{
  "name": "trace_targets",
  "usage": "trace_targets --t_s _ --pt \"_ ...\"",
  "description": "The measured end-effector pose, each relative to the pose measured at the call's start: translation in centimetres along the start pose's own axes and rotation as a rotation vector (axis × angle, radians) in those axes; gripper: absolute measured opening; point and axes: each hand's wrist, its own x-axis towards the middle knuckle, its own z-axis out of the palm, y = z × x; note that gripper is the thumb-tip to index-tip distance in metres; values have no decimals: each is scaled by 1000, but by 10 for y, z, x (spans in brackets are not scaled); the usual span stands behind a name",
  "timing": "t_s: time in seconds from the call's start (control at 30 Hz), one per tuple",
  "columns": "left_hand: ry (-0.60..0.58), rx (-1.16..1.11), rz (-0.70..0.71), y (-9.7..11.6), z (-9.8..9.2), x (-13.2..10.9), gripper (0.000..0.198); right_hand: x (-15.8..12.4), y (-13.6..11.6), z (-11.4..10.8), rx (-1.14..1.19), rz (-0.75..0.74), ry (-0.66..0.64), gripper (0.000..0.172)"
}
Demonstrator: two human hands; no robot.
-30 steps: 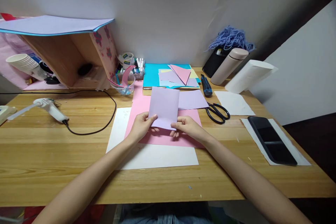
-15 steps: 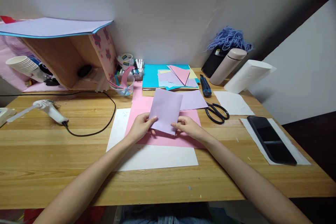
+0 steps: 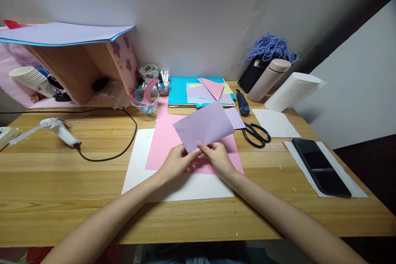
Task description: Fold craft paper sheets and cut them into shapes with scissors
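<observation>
A rectangular piece of lilac paper (image 3: 204, 126) is held up, slanted, over the pink sheet (image 3: 163, 138). My left hand (image 3: 182, 159) pinches its lower left edge with the thumb on top. Close beside it, my right hand (image 3: 216, 156) grips the lower edge, and the two thumbs nearly touch. Fingers under the paper are partly hidden. Below the pink sheet lies a larger white sheet (image 3: 194, 187). Another lilac piece (image 3: 235, 118) rests behind the held one, partly covered by it, with black-handled scissors (image 3: 256, 135) at its right.
Behind are a blue folder (image 3: 179, 86) with cut paper pieces and a utility knife (image 3: 243, 103). A phone (image 3: 320, 167) lies right, near a tumbler (image 3: 269, 80) and paper roll (image 3: 292, 90). Left are a glue gun (image 3: 62, 131) with cord, a plastic cup (image 3: 145, 101) and an open box (image 3: 83, 66).
The lilac paper has turned from upright to slanted lengthwise. My hands have come closer together at its lower edge, the right one moving left along with it.
</observation>
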Motion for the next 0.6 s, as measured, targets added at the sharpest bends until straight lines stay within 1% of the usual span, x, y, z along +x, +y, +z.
trace_targets --t_s 0.1,0.17,0.23,0.3,0.43,0.6 --pt "70 74 20 -4 -2 2 43 -2 -3 2 -66 -17 -37 34" --pt "103 122 29 -6 -5 5 45 -3 -7 1 -123 -29 -95 33" --pt "123 145 34 -8 -7 6 46 -4 -11 0 -159 -48 -165 31" --pt "128 138 46 -8 -7 6 44 -5 -12 0 -169 -72 -198 29" --pt "102 120 86 -6 -6 4 39 -7 -10 1 -200 -95 -170 29" --pt "116 210 78 -4 -9 3 42 -4 -9 -4 -340 -81 -106 30"
